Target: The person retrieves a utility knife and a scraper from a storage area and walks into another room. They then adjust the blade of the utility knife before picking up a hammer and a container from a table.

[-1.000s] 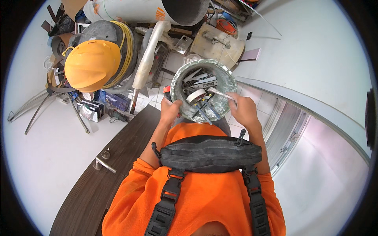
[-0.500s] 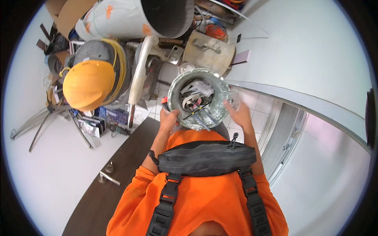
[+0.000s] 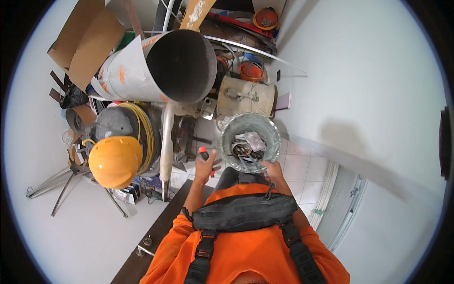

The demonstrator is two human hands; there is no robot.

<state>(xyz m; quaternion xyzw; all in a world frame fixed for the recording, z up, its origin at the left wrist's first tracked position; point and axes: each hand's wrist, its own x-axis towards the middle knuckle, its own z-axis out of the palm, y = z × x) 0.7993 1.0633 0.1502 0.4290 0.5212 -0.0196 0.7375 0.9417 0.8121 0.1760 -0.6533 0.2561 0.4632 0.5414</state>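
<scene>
My left hand (image 3: 206, 164) is closed on a red-and-black tool (image 3: 205, 154) at the left of a grey, paint-crusted bucket (image 3: 225, 154), apart from its rim. My right hand (image 3: 270, 170) grips the near right rim of that bucket. Inside lie strips, a roll and several other small items (image 3: 249, 144), with a pale crumpled piece (image 3: 255, 141) among them; their exact kinds are too small to tell. My black chest bag (image 3: 243, 208) sits just below both hands.
A yellow helmet (image 3: 113, 161) rests on a grey vacuum (image 3: 106, 123). Behind stand a large pipe (image 3: 118, 78), cardboard (image 3: 82, 40), a stained board (image 3: 248, 87) and orange helmets (image 3: 266, 18). A wrapped pole (image 3: 167, 137), dark door (image 3: 130, 270) and white wall (image 3: 359, 71) flank me.
The bucket has moved right and away from my left hand, which no longer touches its rim. My right hand has left the pale stick for the rim. The view has tilted toward the pile.
</scene>
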